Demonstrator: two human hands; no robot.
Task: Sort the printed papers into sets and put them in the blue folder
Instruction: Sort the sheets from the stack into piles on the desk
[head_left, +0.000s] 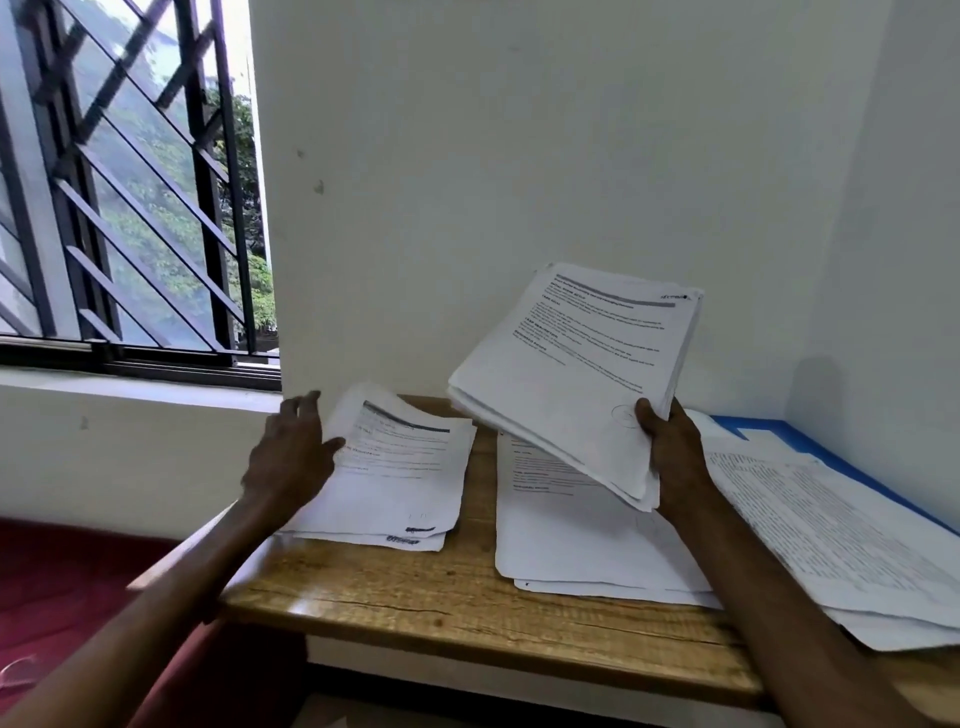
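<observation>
My right hand (670, 452) grips a thick stack of printed papers (566, 374) by its near corner and holds it tilted above the wooden table (415, 587). Below that stack lies a middle pile of papers (566, 530). My left hand (291, 457) rests with fingers spread on the left edge of a smaller left pile (405, 478). At the right, another set of densely printed sheets (841, 540) lies on the blue folder (810, 441), of which only the far edge shows.
The table stands in a corner, with a white wall (519, 156) behind and to the right. A barred window (130, 182) is at the left above a ledge. A dark red surface (67, 587) lies left of the table.
</observation>
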